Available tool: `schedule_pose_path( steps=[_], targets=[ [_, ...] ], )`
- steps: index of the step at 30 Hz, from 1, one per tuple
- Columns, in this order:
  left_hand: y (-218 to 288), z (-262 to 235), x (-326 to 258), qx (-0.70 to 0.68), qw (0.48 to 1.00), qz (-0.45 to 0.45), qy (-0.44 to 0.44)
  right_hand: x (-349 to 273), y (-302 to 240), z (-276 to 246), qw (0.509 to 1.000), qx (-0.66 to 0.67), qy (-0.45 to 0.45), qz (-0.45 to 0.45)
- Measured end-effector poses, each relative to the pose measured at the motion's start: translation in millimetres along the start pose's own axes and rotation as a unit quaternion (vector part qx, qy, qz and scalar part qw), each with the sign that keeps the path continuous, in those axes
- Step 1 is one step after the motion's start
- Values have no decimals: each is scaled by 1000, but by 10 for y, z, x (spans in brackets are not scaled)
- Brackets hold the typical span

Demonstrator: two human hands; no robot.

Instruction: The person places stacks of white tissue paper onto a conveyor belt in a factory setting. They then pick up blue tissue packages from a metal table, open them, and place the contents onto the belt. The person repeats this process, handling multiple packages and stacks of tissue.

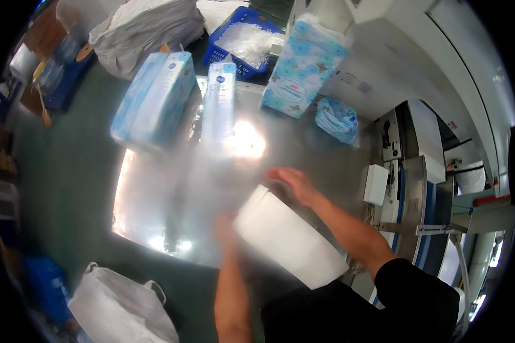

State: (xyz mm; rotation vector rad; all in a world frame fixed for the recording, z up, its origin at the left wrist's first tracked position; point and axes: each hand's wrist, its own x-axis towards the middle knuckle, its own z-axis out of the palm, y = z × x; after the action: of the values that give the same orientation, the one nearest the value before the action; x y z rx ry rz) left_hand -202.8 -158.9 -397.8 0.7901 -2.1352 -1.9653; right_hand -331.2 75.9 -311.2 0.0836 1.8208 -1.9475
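Note:
A long white block, seemingly a stack of folded tissue, lies slantwise at the near edge of the metal tabletop, close to my body. Beyond its far right side, my right hand is stretched out with fingers extended and nothing in them. My left hand is at the block's left end, smeared by motion; whether it touches the block is unclear. Farther off stand a narrow blue-and-white tissue pack, a wider plastic-wrapped bundle to its left and a tall flowered pack to its right.
A blue basket holding clear plastic scraps sits behind the packs. Crumpled blue-and-white wrapping lies at the far right of the table. Machinery borders the right side. White sacks are at the far left, and a white bag is at the near left.

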Motion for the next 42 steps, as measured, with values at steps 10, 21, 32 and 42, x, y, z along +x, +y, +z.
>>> schedule_pose_path(
  steps=[10,21,32,42],
  targets=[
    [732,-75,789,358,823,-75,-436,-3918,513,-1395,798,-60,-155,579],
    [444,75,745,347,736,52,-579,-3097,846,164,922,107,320,188],
    [105,-915,453,352,722,256,-537,-3251,877,465,917,21,397,28],
    [-60,-748,502,446,659,330,-508,-3247,1097,424,911,-21,412,18]
  ],
)
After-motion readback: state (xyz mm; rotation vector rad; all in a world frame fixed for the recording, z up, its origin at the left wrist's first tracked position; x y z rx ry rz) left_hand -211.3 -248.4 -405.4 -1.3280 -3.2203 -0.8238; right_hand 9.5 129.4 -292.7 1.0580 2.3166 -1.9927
